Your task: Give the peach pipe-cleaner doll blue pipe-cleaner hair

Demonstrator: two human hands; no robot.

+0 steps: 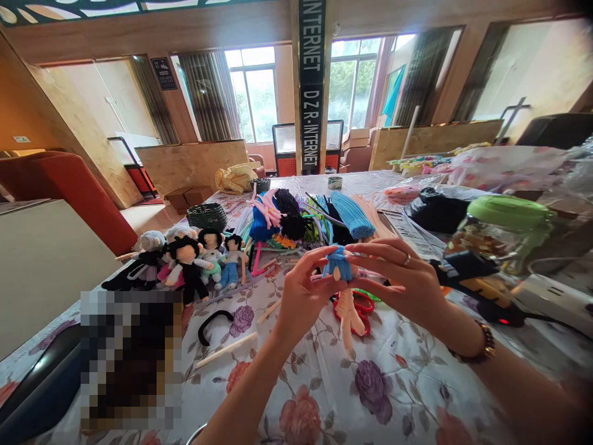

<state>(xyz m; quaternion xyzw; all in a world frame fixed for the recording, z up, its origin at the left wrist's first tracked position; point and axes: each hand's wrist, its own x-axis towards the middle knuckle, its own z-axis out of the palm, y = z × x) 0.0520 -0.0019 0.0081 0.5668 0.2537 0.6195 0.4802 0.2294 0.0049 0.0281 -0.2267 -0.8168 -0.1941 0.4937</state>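
Observation:
Both my hands hold a small pipe-cleaner doll (341,281) above the floral tablecloth (333,389). The doll has a blue fuzzy top and peach-coloured legs hanging down. My left hand (303,295) pinches the blue part from the left with its fingertips. My right hand (402,279), with a ring and a bead bracelet, closes on the blue part from the right and above. Red-handled scissors (360,307) lie on the cloth just behind the doll's legs.
Several finished dolls (185,259) lie at the left. Bundles of pipe cleaners (306,219) and two small dark baskets (207,216) sit behind. A green-lidded jar (500,232), a glue gun (477,281) and a power strip (551,300) are at the right. A black curved strip (214,322) lies near the left.

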